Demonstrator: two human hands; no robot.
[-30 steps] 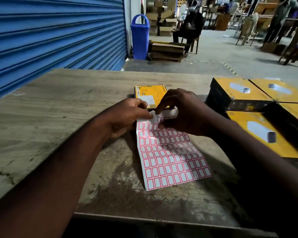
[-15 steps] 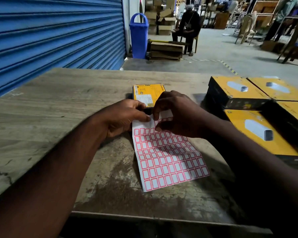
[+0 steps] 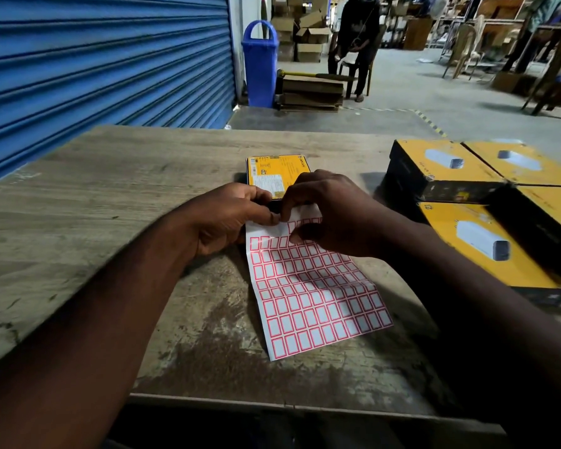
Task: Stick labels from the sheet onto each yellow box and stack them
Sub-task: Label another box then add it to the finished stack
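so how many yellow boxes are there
5 yellow boxes: one beyond the label sheet, four at right: two at back, one in front, one cut by the frame. More may be hidden.

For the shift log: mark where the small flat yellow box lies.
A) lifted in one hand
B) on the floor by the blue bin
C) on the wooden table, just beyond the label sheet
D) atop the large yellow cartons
C: the small flat yellow box lies on the worn wooden table, just past the far edge of the red-bordered label sheet, which the left hand and right hand pinch.
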